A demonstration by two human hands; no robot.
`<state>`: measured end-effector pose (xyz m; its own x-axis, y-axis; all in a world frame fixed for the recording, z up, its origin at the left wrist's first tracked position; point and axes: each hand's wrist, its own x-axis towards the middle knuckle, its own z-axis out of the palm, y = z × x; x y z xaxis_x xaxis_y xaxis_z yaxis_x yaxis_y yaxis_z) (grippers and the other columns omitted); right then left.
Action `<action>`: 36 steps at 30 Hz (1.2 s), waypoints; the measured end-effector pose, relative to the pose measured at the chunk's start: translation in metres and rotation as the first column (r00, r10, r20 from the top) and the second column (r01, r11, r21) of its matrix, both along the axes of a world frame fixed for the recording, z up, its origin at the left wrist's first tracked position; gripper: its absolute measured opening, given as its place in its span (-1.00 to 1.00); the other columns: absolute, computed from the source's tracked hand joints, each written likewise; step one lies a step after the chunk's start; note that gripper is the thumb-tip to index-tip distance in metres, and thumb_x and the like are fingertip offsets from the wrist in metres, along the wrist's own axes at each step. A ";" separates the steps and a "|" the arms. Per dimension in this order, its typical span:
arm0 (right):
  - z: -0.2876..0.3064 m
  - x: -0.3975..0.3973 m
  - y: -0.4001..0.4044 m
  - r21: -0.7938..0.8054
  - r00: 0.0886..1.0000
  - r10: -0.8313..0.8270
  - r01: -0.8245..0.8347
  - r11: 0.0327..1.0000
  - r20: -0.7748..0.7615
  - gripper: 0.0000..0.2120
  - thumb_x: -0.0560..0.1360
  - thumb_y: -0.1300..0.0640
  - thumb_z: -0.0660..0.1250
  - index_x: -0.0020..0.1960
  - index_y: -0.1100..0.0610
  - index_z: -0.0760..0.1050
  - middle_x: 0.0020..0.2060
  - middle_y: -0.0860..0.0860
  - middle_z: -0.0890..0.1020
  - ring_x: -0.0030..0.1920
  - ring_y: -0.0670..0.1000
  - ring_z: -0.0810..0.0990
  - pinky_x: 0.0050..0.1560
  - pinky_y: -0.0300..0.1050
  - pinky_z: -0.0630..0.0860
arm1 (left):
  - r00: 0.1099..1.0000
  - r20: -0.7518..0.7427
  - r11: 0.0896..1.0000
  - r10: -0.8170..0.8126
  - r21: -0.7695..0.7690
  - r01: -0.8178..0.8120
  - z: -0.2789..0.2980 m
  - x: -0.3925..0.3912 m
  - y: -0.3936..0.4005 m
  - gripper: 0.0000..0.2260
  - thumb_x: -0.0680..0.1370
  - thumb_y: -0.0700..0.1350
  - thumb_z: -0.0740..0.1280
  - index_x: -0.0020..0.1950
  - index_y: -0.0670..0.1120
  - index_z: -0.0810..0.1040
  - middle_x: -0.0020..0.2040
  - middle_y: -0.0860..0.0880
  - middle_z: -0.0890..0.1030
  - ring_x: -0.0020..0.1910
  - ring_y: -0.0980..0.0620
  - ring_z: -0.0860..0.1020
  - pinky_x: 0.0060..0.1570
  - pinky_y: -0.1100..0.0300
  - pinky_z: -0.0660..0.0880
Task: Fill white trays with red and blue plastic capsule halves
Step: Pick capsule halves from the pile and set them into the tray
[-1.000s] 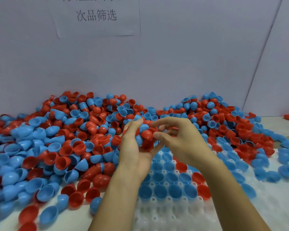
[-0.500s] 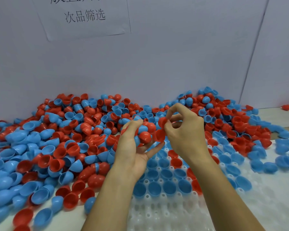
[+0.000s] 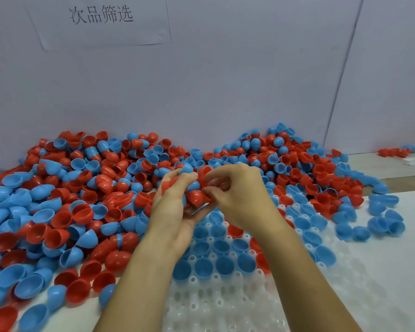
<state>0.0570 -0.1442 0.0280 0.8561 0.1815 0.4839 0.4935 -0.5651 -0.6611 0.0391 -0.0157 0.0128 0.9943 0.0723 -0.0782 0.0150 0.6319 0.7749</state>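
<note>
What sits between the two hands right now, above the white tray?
In the head view, a clutch of red and blue capsule halves sits between them: the left hand cups it, and the right hand pinches a red one, above the white tray.

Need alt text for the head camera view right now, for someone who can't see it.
Two bare hands meet above a white tray: the left hand cradles several red and blue capsule halves, the right hand pinches one. The tray's far pockets are filled, its near ones empty; a big heap lies behind.
</note>
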 end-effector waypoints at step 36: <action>-0.005 -0.041 -0.163 -0.811 0.842 -0.440 0.006 0.585 -0.312 -0.67 0.53 0.17 0.44 0.28 -0.01 0.61 0.01 -0.12 0.63 -0.13 -0.10 0.62 -0.06 -0.37 0.59 | 0.998 -0.047 0.973 0.037 -0.228 -0.047 0.010 -0.006 0.007 -0.77 0.51 -0.14 0.46 0.15 -0.09 0.57 0.26 -0.22 0.61 0.18 -0.15 0.63 -0.14 0.04 0.66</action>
